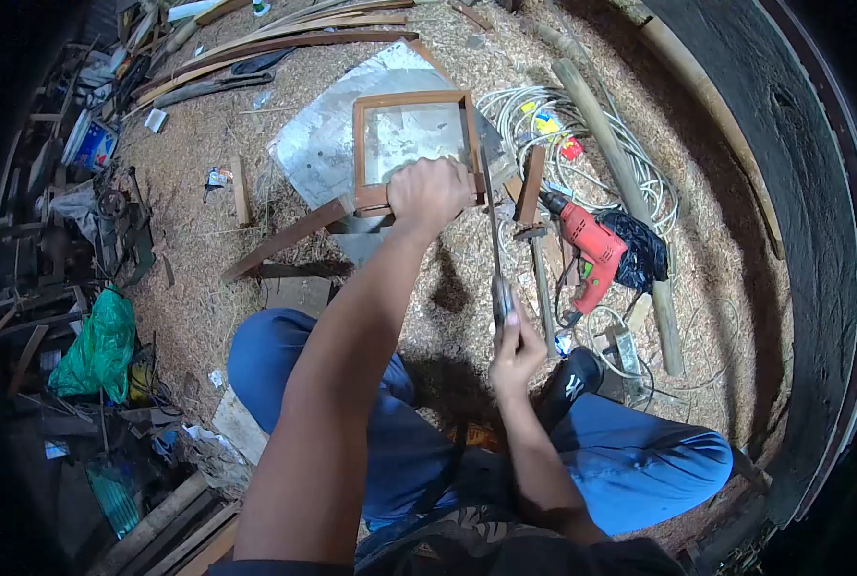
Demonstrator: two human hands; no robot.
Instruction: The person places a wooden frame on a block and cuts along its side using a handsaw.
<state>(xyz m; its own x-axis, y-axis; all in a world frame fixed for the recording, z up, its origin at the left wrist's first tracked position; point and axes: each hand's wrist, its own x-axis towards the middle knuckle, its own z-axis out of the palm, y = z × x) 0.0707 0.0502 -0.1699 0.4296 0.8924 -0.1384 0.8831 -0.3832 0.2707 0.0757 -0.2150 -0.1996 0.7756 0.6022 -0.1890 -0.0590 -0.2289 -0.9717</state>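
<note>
Brown, 4-sided wooden frame (359,144) lay over a grey, flat, sheet-like board (313,144) on the shavings-strewn ground (183,206), ahead of the seated person's blue-trousered legs (639,470). Its near right corner was under the left hand (426,197).

Left grip: clenched, palm down, fingers curled over that corner. Right hand (518,360): closed around the handle of a long, thin, dark-bladed saw-like tool (494,230), seen edge-on. Blade ran upward beside the frame's right side; contact with the wood could not be told.

Handling, judged by eye: frame light and stiff, slim rails, dry wood with fair friction. Corners likely the weak points if twisted; firm downward pressure near a corner seemed a sounder hold than pinching mid-rail. Middle see-through; whether it held a pane, cannot tell. If so, fragile there. Blade looked thin and liable to flex sideways, so the handle was the place to hold it; left fingers sat close to the blade.

Nearby, right: short brown wooden block (531,182), red-and-black power drill (593,245), pale coiled cable (639,158). Left: 1 long brown wooden strip (284,237) slanted toward the frame's near left corner.
</note>
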